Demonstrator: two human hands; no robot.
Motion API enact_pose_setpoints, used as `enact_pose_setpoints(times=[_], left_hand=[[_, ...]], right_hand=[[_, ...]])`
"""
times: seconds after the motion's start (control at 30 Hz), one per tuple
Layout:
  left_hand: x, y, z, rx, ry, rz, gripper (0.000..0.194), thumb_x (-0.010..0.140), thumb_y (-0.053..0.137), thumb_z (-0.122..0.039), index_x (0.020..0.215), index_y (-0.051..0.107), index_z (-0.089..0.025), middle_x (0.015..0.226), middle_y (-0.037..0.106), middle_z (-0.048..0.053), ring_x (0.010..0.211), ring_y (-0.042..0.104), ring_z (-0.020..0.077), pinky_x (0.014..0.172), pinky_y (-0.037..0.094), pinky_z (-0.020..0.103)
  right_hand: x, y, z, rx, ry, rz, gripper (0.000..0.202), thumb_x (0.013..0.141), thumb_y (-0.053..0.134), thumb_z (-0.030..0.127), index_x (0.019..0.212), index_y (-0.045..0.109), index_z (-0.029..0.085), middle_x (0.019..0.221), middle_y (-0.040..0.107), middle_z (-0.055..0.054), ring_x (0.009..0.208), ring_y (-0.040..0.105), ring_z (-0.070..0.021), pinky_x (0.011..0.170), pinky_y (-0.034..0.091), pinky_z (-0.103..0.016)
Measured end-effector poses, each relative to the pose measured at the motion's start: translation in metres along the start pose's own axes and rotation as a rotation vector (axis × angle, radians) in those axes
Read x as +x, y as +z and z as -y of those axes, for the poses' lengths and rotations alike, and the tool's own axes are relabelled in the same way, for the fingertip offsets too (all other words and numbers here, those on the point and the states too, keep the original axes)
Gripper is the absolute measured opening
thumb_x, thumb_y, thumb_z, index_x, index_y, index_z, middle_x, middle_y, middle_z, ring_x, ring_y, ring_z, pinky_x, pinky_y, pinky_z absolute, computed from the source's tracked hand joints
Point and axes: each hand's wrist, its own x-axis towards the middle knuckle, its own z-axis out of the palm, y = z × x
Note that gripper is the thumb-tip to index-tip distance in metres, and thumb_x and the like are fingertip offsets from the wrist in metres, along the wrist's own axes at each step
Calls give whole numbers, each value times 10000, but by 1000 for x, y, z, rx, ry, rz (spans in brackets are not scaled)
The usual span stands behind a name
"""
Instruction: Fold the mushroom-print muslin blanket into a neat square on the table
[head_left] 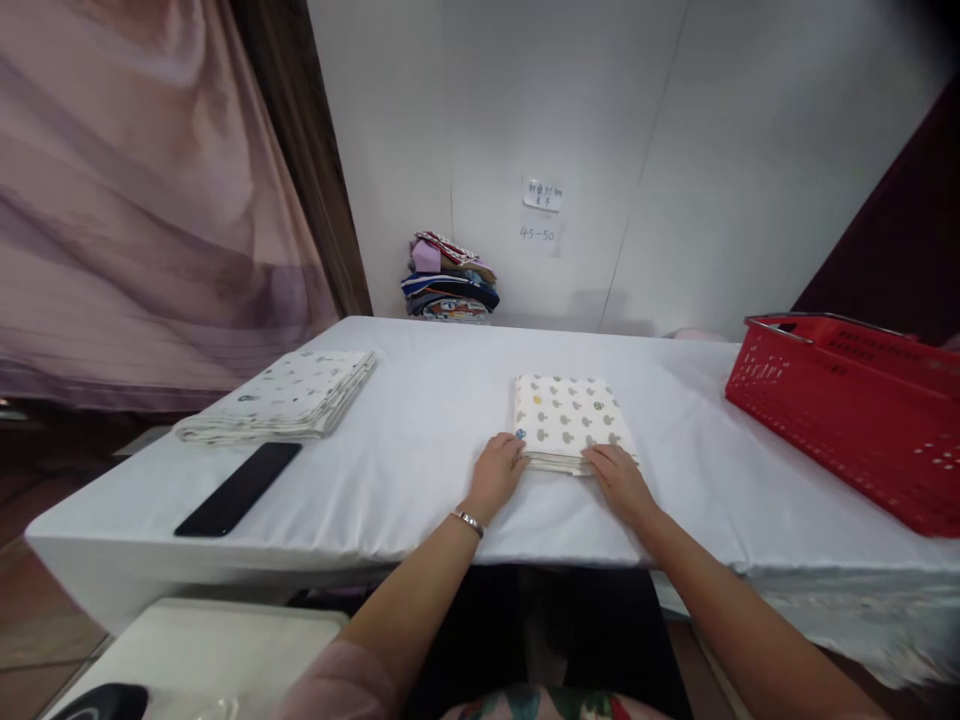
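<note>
A folded white cloth (568,410) with a small grey print and a few coloured motifs lies flat on the table, its layers showing along the front edge. My left hand (498,472) grips its near left corner, fingers along the side; a silver bracelet circles that wrist. On the near right, my right hand (618,480) has its fingertips over the top of the front edge, closed on the layers. The thumbs are only partly visible.
The table wears a white cover (442,420). At left are a folded printed cloth stack (285,392) and a black phone (238,490). A red basket (847,400) stands at right. Folded fabrics (450,280) are piled by the wall, near paper labels (541,215).
</note>
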Motion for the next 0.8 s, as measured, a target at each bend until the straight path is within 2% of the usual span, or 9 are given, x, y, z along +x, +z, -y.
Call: enact_pose_setpoints(times=[0.13,0.3,0.57,0.8], left_hand=[[-2,1,6,-162,-166,3,248,791,567,-240,1037,595,-230,1011,572,5,738,551,106,719,466,257],[0,3,7,-215,-206,-8,252,756,584,-211,1006,615,-228,866,597,-10,748,557,116,735,463,257],[0,1,5,-218,-139,0,217,811,525,-215,993,643,-220,888,610,0,782,566,121,775,461,262],[-1,1,4,-176,-89,15,245,867,449,-194,1020,636,-236,948,618,5,901,571,127,835,449,252]], right_hand=[[3,-4,7,-16,10,1,298,896,381,178,1088,610,181,1042,599,-102,974,513,-239,832,433,-402],[16,-6,24,-28,-6,42,285,893,392,157,1095,592,175,1089,586,-95,1007,488,-234,870,393,-394],[43,1,51,17,-63,107,282,885,414,155,1095,595,207,1021,593,-94,942,487,-236,815,385,-378],[40,11,53,94,-35,74,277,893,407,174,1076,615,191,996,592,-101,901,489,-230,787,410,-378]])
